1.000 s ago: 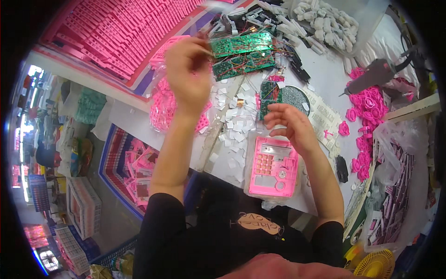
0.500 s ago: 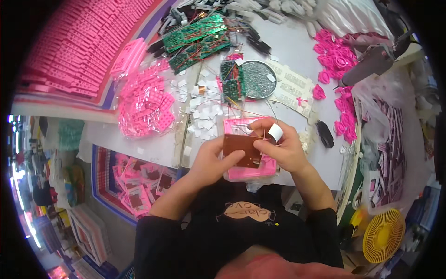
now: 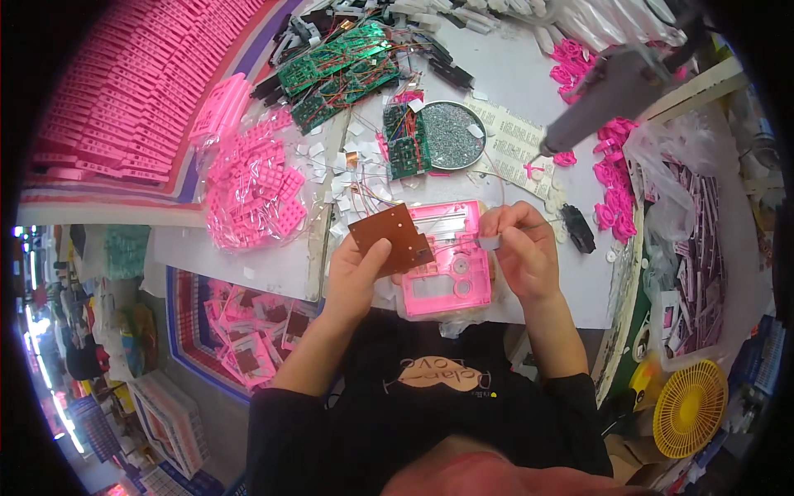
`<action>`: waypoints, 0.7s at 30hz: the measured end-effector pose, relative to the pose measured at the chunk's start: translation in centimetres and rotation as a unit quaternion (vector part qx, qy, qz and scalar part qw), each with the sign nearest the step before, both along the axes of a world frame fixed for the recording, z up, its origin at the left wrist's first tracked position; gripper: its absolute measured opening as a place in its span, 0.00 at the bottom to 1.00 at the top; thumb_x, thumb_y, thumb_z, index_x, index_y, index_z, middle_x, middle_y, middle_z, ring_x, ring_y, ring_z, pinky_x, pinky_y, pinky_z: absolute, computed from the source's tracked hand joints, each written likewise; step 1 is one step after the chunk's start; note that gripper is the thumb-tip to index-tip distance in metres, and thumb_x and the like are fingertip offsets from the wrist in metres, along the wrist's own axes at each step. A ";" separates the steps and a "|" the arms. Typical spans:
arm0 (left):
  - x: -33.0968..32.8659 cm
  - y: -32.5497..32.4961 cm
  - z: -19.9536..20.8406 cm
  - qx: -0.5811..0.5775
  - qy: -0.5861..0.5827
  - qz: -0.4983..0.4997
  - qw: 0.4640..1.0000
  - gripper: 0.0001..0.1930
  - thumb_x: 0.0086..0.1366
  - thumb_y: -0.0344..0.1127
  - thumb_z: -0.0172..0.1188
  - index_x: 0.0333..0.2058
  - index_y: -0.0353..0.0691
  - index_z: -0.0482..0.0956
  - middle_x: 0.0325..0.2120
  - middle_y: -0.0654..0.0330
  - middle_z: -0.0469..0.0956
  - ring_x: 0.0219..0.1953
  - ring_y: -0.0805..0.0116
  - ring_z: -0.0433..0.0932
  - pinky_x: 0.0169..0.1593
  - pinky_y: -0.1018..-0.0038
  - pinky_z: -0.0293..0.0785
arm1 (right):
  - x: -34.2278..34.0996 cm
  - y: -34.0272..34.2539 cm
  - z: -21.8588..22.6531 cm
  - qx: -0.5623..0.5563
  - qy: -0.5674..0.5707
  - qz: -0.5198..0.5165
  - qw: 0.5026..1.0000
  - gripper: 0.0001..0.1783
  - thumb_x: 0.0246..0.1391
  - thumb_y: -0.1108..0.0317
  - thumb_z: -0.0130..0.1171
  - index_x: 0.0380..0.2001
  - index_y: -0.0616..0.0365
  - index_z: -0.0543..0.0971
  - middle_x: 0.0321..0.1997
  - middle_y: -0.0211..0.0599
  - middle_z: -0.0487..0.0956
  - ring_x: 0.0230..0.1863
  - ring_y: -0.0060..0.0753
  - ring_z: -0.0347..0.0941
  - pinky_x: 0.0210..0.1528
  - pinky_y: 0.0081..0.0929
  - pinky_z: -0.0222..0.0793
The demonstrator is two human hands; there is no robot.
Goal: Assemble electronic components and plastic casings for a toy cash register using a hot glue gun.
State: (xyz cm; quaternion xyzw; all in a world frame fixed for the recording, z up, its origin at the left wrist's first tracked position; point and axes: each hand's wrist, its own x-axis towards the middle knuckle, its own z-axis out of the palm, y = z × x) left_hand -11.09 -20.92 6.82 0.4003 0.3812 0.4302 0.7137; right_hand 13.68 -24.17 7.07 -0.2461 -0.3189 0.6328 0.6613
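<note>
My left hand [image 3: 354,273] grips a brown circuit board [image 3: 387,238] at its lower left edge, thumb on top. The board is tilted above the left side of an open pink plastic casing [image 3: 451,304]. The casing lies on the table and has round openings and a long rectangular window. To its right, my right hand [image 3: 531,252] is closed in a pinch around a small white piece [image 3: 490,243]. Thin wires run between that piece and the board. A green circuit board [image 3: 407,153] with coloured wires lies just beyond the casing.
A round dish of small screws [image 3: 453,136] stands past the casing. An electric screwdriver [image 3: 595,99] hangs at upper right, near pink coiled pieces [image 3: 616,178]. Bagged pink parts [image 3: 256,190] and white paper bits lie left. Stacked green boards [image 3: 339,70] are at the back.
My hands have moved apart. The brown board has shifted left and turned, uncovering the casing. My right hand has moved right with the white piece. The hanging screwdriver appears further left.
</note>
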 end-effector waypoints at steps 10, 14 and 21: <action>-0.1 0.2 0.2 0.022 -0.034 0.016 0.999 0.16 0.75 0.33 0.50 0.56 0.32 0.69 0.36 0.52 0.81 0.22 0.73 0.73 0.31 0.73 0.76 | 0.0 -1.1 4.5 -0.006 -0.351 -0.058 0.934 0.18 0.49 0.83 0.65 0.45 0.66 0.78 0.40 0.39 0.80 0.33 0.21 0.75 0.34 0.19 0.73; -0.4 0.0 1.3 0.052 -0.026 0.038 0.998 0.16 0.74 0.34 0.50 0.56 0.33 0.69 0.36 0.51 0.81 0.21 0.72 0.74 0.28 0.75 0.75 | 1.5 -0.7 5.0 0.051 -0.452 -0.057 0.889 0.20 0.46 0.79 0.68 0.46 0.62 0.80 0.39 0.36 0.81 0.32 0.20 0.75 0.36 0.17 0.73; -7.6 0.8 4.0 0.184 0.017 0.253 0.950 0.12 0.74 0.36 0.50 0.51 0.37 0.70 0.34 0.55 0.80 0.17 0.78 0.66 0.22 0.80 0.68 | 0.5 2.1 4.4 0.037 -0.507 -0.078 0.858 0.14 0.52 0.73 0.66 0.44 0.62 0.81 0.37 0.34 0.81 0.31 0.20 0.74 0.33 0.20 0.72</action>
